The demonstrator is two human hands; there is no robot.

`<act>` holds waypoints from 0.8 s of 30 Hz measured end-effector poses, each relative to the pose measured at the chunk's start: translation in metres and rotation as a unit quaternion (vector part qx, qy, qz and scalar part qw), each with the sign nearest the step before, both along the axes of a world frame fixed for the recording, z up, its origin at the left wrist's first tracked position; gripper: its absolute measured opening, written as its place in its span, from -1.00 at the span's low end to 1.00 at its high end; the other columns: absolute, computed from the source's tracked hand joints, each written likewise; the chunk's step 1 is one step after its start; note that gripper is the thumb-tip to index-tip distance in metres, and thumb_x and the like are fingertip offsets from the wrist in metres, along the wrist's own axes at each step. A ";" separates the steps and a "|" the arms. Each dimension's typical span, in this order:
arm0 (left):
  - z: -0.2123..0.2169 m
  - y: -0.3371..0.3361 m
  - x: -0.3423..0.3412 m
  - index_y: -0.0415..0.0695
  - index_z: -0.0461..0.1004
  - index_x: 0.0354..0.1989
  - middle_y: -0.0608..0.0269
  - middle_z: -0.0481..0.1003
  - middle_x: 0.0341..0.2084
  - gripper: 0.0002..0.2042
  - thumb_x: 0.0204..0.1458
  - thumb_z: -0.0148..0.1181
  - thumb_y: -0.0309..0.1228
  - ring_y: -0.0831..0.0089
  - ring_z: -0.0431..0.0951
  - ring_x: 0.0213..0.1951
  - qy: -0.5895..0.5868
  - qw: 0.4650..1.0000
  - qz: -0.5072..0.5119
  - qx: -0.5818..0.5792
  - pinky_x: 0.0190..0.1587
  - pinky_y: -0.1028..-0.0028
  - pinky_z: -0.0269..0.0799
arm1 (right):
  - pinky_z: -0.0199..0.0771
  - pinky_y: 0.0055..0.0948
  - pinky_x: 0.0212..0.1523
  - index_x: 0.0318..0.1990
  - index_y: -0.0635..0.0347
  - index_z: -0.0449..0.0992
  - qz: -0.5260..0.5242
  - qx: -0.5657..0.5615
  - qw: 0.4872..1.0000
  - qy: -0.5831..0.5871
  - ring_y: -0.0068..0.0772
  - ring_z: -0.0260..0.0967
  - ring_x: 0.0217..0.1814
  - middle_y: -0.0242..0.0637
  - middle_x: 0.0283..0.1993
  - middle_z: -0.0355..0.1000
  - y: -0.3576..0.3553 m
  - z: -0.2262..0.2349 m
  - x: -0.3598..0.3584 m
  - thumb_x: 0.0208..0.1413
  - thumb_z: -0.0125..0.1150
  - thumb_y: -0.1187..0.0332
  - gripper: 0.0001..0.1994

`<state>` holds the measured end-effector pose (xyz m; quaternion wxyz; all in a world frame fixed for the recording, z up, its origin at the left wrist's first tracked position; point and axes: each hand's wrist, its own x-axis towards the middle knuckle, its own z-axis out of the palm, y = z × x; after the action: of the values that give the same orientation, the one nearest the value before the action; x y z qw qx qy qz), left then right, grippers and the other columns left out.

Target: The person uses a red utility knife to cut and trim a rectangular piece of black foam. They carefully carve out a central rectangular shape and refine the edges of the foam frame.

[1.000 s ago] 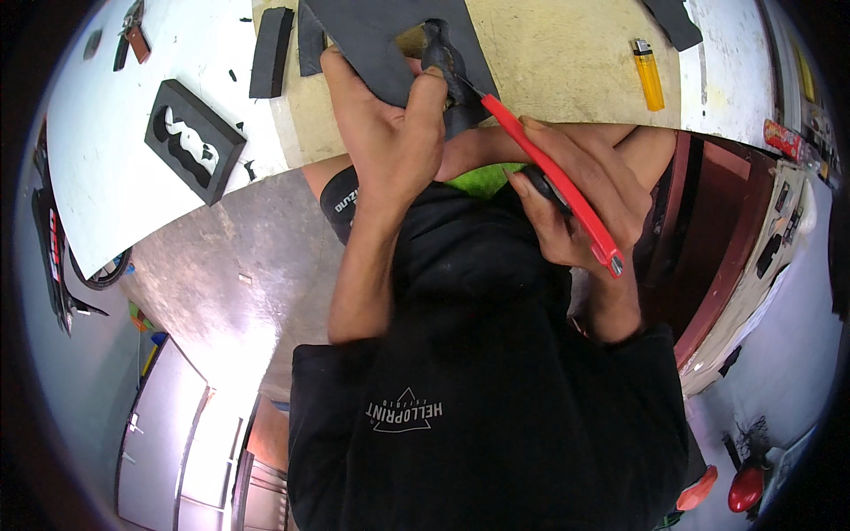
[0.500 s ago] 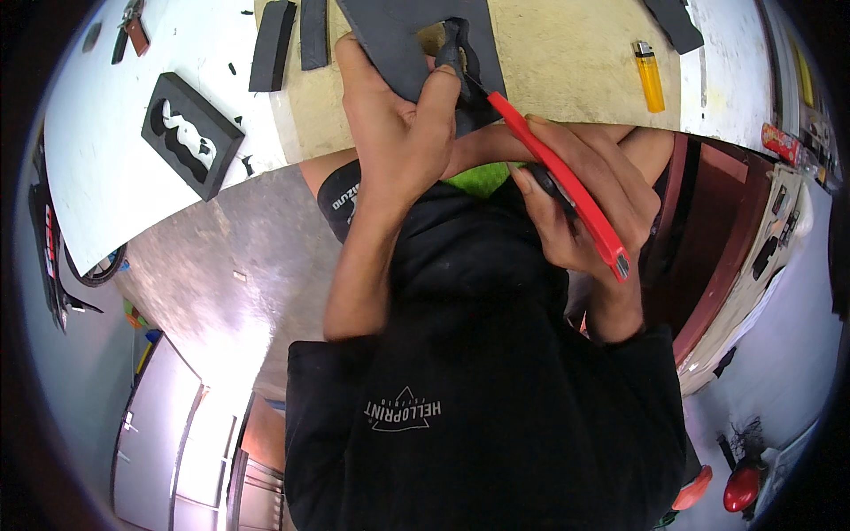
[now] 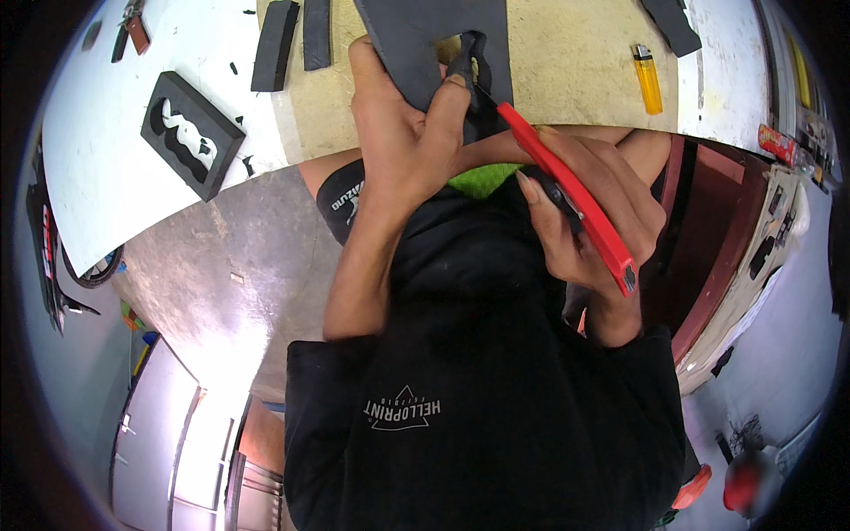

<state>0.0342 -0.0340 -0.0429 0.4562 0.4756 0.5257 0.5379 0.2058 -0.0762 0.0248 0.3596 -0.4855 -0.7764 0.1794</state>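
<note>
The person's left hand (image 3: pixel 403 133) presses flat on a dark grey foam sheet (image 3: pixel 416 40) that lies at twelve o'clock on the tan work mat (image 3: pixel 567 71); the fingers are clamped over the sheet's near edge, thumb tip just beside the cutting point, probably to keep the soft material from shifting or buckling. The right hand (image 3: pixel 589 221), at about three o'clock from the left, is clenched around the red handles of a cutting tool (image 3: pixel 567 190), which slants up toward eleven o'clock so its dark head meets the sheet at a small notch already open in it. Whether the tool's blades are closed cannot be told, since the thumb hides part of them.

The sheet looks matte, dense and flexible, with clean straight edges. At ten o'clock on the white tabletop (image 3: pixel 115 177) lies a thick black foam block (image 3: pixel 190 133) with a wavy cut-out through it, and two narrow black foam strips (image 3: pixel 288 35) lie side by side toward eleven o'clock, with small black offcuts scattered around. A glossy yellow lighter (image 3: pixel 648 78) rests on the mat at one o'clock, well apart from both hands
</note>
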 end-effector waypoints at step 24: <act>-0.005 0.018 0.000 -0.31 0.23 0.15 0.02 0.60 -0.30 -0.34 -0.11 0.48 -0.44 0.03 0.63 -0.21 0.190 0.976 -0.029 0.104 -0.10 0.24 0.51 | 0.59 -0.37 -0.19 -0.06 0.49 0.56 -0.096 0.008 0.984 0.152 -0.18 0.60 -0.21 0.04 -0.18 0.59 0.025 -0.039 -0.005 0.03 0.41 0.50 -0.68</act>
<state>0.0339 -0.0158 -0.0477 0.3115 0.6293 0.5298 0.4757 0.2012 -0.0511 -0.0143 0.4928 -0.5220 -0.6640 0.2093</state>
